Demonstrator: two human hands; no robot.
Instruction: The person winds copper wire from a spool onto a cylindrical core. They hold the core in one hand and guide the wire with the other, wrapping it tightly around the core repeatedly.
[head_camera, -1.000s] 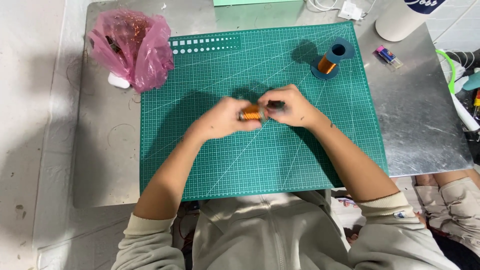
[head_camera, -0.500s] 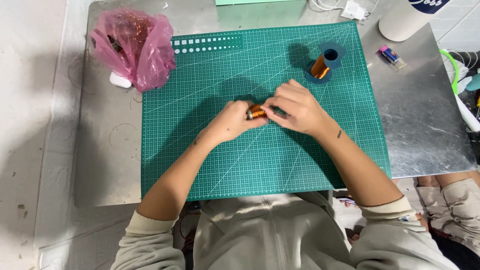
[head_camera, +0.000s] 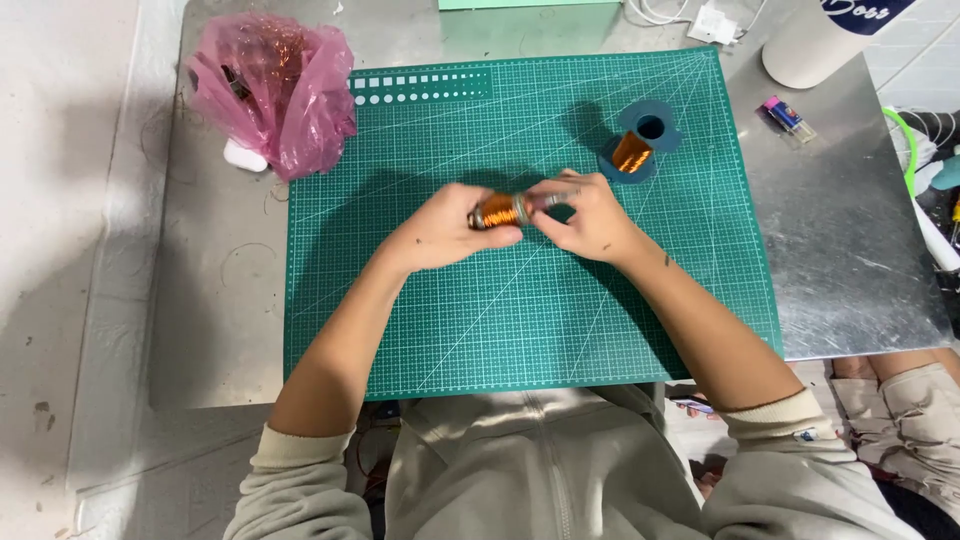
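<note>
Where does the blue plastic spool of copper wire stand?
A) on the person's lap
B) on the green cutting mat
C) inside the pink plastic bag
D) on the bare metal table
B: the blue plastic spool of copper wire stands on the green cutting mat, beyond the right hand.

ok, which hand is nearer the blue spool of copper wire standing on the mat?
Right. The right hand sits just below-left of the blue spool, not touching it. The left hand is farther left, beyond the small copper-wound coil both hands hold.

My fingers (head_camera: 505, 235) cover much of the copper coil (head_camera: 500, 210); the white cup (head_camera: 815, 40) is cut off at the top edge
</note>
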